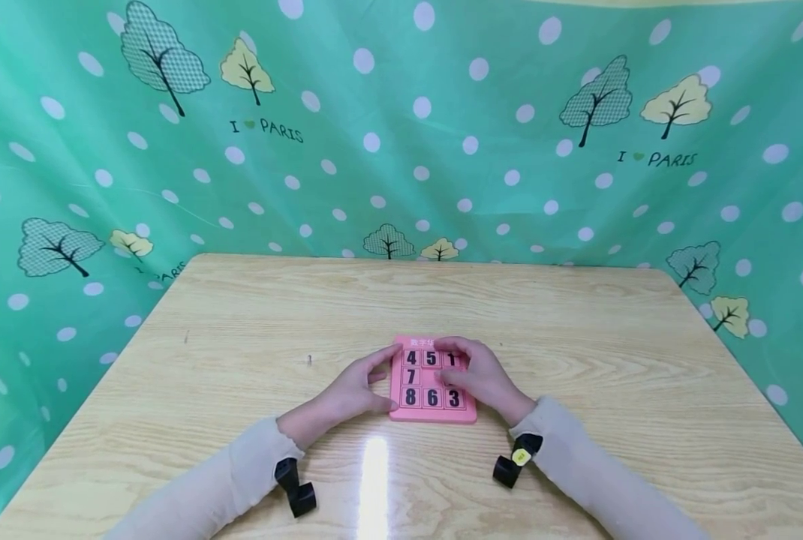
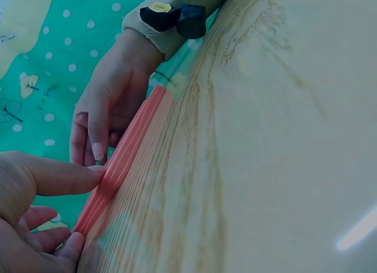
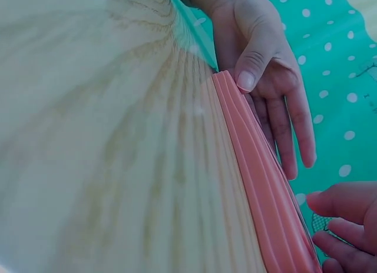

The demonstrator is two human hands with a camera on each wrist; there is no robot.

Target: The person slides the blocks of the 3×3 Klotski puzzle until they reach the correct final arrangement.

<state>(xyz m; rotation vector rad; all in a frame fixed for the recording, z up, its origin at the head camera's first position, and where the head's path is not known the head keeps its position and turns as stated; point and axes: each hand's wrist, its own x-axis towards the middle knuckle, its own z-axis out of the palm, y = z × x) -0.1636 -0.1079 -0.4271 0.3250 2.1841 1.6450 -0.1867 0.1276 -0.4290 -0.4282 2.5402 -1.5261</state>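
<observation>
Apparently, number tiles [image 1: 431,397] awaited sorting; left hand [image 1: 359,388], fingers spread, touched the board [image 1: 435,417]; right hand [image 1: 484,375] bent loosely over it.
</observation>
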